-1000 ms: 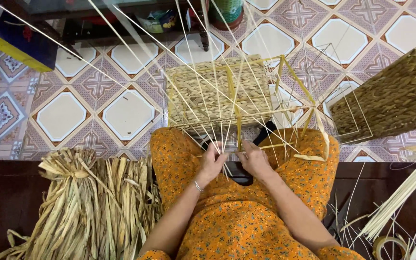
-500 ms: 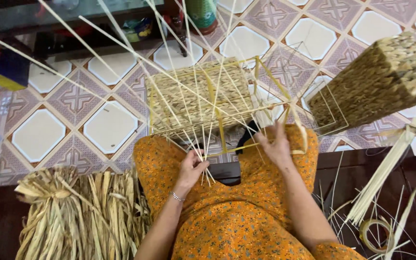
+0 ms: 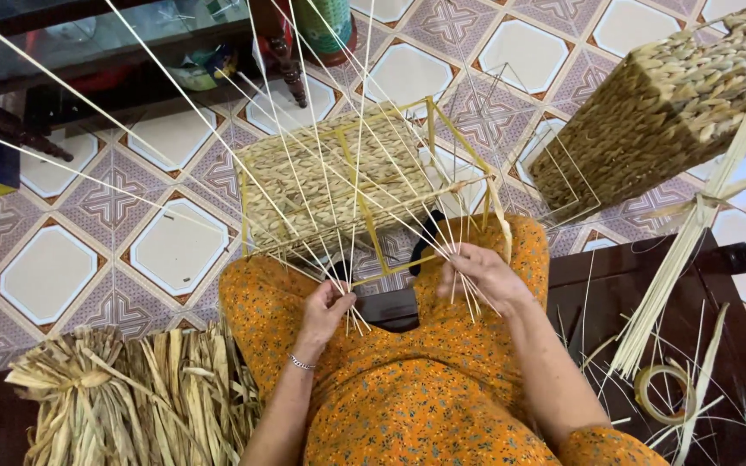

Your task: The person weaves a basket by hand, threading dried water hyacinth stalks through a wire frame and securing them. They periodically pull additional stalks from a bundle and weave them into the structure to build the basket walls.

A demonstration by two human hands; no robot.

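A part-woven straw basket (image 3: 338, 177) on a yellow wire frame (image 3: 459, 151) rests on my lap, tilted away from me. Many long thin pale sticks (image 3: 218, 86) fan out from it toward the upper left. My left hand (image 3: 328, 309) pinches the near ends of a bunch of these sticks by the frame's lower edge. My right hand (image 3: 481, 274) grips another bunch of stick ends at the frame's lower right corner. Both arms wear orange patterned sleeves.
A finished woven basket (image 3: 666, 103) hangs at the upper right. A bundle of dried straw leaves (image 3: 123, 397) lies at the lower left. A tied bundle of pale sticks (image 3: 701, 216) and a tape roll (image 3: 662, 388) lie on the dark wooden bench (image 3: 615, 285) at right. Patterned tile floor (image 3: 114, 207) below.
The basket frame has turned and tipped, its open side swinging toward the right. My right hand moved right and up along the frame; the left hand stayed near the lower edge.
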